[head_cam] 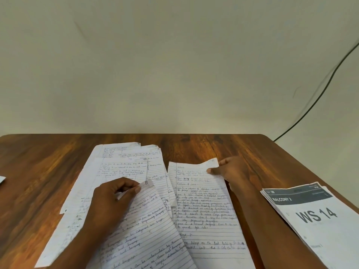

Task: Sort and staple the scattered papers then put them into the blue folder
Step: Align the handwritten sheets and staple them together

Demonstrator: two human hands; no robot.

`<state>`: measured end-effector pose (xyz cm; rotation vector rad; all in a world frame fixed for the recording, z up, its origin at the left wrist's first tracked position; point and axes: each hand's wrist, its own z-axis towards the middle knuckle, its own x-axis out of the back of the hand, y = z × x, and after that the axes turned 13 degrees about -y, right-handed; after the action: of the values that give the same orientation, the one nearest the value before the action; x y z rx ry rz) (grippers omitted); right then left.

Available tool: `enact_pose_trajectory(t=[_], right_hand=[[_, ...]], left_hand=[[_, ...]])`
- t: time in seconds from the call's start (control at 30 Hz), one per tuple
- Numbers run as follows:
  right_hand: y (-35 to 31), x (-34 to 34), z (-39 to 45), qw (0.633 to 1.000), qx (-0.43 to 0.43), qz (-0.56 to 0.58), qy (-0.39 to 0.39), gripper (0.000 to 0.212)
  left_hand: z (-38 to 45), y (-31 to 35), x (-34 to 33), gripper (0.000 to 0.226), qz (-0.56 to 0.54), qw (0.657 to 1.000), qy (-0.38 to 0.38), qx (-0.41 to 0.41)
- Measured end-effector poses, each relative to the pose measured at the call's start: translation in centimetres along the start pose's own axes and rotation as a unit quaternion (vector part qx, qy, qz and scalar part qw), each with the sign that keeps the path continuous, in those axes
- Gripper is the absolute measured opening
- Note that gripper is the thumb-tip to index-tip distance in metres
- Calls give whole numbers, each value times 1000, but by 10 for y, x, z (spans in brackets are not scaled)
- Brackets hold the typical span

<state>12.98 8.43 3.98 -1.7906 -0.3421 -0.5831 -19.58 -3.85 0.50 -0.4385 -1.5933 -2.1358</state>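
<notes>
Sorting handwritten pages by number.
Left hand (110, 199) pinches the white lined sheet marked 1 (147, 220); right hand (231, 171) pinches the lined "Java" sheet (204, 206)'s corner: compare corner numbers, then stack with edges flush.

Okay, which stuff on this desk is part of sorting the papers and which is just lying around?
Part of the job:
- page marked 1, pinched by left hand
- Java page, top corner pinched by right hand
- handwritten pile behind them

Lying about, it seems:
- printed WS 14 stack
- black cable on the wall
- white scrap at the left edge
</notes>
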Motion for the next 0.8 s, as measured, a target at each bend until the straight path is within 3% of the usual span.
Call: enact_pose_trajectory(t=[0.1,0.23,0.5,0.57,0.63,0.7,0.8], right_hand=[[0,4,-2,993,24,114,-9,29],[-5,8,-5,981,39,184,-42,26],[-8,7,-8,985,59,156,-51,18],[-13,13,-14,989,93,112,-4,9],[-22,22,-20,984,147,7,101,5],[-37,34,-32,954,213,-75,197,9],[-64,53,-59,908,327,-83,248,13]], left_hand=[[1,-1,-1,10,1,1000,2,0],[2,0,-2,10,1,1000,0,3],[2,1,-2,9,-6,1000,-2,3],[3,2,-3,7,-3,1000,0,6],[3,3,-2,7,-2,1000,5,11],[2,4,-2,6,-7,1000,6,11],[2,4,-1,4,-16,1000,7,8]])
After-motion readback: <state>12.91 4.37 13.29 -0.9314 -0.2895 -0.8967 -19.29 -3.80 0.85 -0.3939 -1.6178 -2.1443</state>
